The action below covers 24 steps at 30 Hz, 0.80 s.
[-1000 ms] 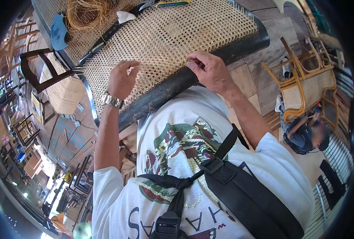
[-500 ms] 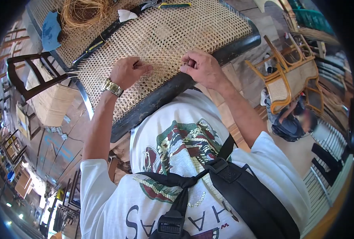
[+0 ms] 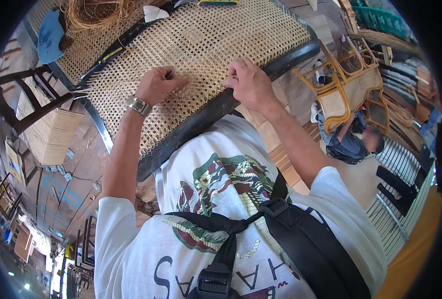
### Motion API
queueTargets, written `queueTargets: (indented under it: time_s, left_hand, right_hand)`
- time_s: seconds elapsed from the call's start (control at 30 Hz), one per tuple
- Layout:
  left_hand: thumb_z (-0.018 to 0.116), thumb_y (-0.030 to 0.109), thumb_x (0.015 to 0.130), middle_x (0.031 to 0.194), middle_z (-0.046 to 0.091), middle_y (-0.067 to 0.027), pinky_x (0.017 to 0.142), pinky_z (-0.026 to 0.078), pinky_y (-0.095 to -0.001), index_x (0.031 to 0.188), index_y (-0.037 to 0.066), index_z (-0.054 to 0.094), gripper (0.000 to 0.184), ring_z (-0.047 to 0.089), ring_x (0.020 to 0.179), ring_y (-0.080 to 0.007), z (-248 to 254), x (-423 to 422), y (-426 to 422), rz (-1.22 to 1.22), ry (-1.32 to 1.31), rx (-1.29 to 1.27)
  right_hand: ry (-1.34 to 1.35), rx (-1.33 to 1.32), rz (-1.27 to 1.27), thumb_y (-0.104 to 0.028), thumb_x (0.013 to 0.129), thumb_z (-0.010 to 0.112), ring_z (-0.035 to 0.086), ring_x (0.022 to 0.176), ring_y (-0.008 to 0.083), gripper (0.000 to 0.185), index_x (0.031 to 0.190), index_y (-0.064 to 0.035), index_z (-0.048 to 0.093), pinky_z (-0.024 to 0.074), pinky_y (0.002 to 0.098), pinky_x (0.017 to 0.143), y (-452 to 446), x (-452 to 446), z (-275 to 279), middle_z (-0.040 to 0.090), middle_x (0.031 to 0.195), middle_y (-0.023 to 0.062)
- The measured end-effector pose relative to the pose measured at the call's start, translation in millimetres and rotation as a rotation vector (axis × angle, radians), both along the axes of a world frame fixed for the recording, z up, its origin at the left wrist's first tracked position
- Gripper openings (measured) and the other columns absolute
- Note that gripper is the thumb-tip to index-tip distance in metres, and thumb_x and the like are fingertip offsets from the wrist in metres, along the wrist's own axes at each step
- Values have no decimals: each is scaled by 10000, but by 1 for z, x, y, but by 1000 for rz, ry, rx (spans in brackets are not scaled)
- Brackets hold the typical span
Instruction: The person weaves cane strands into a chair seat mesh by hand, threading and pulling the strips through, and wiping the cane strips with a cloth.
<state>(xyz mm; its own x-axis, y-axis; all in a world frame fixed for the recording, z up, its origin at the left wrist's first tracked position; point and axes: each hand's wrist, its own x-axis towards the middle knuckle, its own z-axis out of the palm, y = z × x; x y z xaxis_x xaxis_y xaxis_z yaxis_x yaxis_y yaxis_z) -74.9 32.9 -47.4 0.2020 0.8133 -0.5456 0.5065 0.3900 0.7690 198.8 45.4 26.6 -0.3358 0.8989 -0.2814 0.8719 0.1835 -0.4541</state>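
Observation:
A woven cane panel on a dark wooden frame lies across in front of me. My left hand, below a metal wristwatch, rests low over the weave with thumb and fingers pinched together. Near the frame's closest edge, my right hand is closed too, its fingers curled at the cane. Whatever thin thing either hand pinches is too small to make out against the weave. Loose cane ends stick out at the panel's left corner.
Beyond lie a coil of cane strands, a blue piece, a white scrap, a black-and-yellow tool and a yellow-green handle. At left stands a dark chair frame. A person sits by a rattan chair.
The whole view has shifted slightly. My left hand stays at the weave with its fingers a little more stretched, and my right hand has turned slightly at the near edge.

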Motion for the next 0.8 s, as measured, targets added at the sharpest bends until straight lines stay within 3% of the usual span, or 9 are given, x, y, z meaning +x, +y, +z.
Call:
queueTargets:
  time_s: [0.17, 0.23, 0.37, 0.43, 0.53, 0.67, 0.7, 0.77, 0.8]
  left_hand:
    - [762, 512, 829, 623, 615, -66, 568, 432, -368, 740, 65, 669, 466, 558, 572, -180, 10, -3, 9, -53, 150, 60]
    - [757, 468, 853, 722, 673, -80, 626, 469, -390, 817, 74, 712, 399, 635, 667, -227, 34, -22, 4, -146, 510, 291]
    - [665, 358, 929, 951, 709, -109, 750, 517, -429, 1045, 109, 745, 286, 678, 834, -315, 105, -107, -17, -3, 753, 504]
    - [661, 359, 932, 918, 689, -117, 755, 514, -420, 1009, 99, 746, 284, 674, 832, -319, 144, -148, -29, 66, 968, 712]
    - [593, 497, 963, 964, 666, -146, 783, 510, -440, 1054, 91, 720, 435, 658, 944, -335, 179, -197, -41, 194, 1000, 475]
    - [475, 618, 981, 952, 678, -183, 797, 532, -467, 1147, 109, 681, 574, 654, 995, -372, 143, -197, -59, 278, 1149, 667]
    - [436, 559, 1013, 1036, 690, -192, 826, 531, -517, 1173, 95, 657, 538, 654, 1023, -385, 122, -190, -53, 227, 983, 482]
    - [451, 251, 1041, 1054, 702, -179, 769, 556, -482, 1150, 62, 650, 295, 678, 926, -362, 74, -148, -63, -122, 802, 1018]
    - [504, 143, 983, 1064, 697, -169, 780, 559, -458, 1124, 64, 661, 225, 678, 904, -342, 69, -108, -64, -4, 532, 662]
  right_hand:
    - [102, -134, 12, -210, 834, 761, 638, 852, 276, 252, 970, -50, 622, 517, 404, 783, 17, 14, 3, 637, 926, 119]
    - [162, -254, 34, -206, 841, 768, 632, 795, 234, 251, 971, -36, 636, 516, 360, 755, 23, 13, 5, 640, 900, 112]
    - [251, 81, 128, -258, 931, 698, 633, 789, 155, 268, 1079, -36, 670, 518, 323, 736, 24, -28, -12, 672, 911, 78]
    - [466, -136, 255, -218, 971, 631, 634, 841, 142, 221, 1071, -23, 662, 516, 315, 755, 19, -62, -20, 658, 913, 65]
    - [743, -557, 174, -160, 983, 584, 603, 860, 132, 142, 1008, -35, 645, 497, 310, 762, 22, -89, -14, 628, 915, 47]
    - [1483, -409, -131, -50, 951, 532, 477, 672, 99, 157, 812, -116, 561, 445, 260, 687, 38, -42, 22, 494, 737, -15]
    - [1628, -432, -232, 14, 921, 523, 423, 634, 93, 201, 774, -124, 518, 433, 264, 677, 41, -15, 41, 428, 711, -29]
    - [1784, -369, -493, 47, 903, 522, 401, 621, 87, 169, 863, -117, 529, 400, 273, 648, 46, 56, 71, 422, 733, -33]
    - [1759, -164, -671, -36, 970, 526, 398, 618, 95, 89, 918, -107, 542, 374, 281, 630, 43, 88, 83, 432, 742, -26]
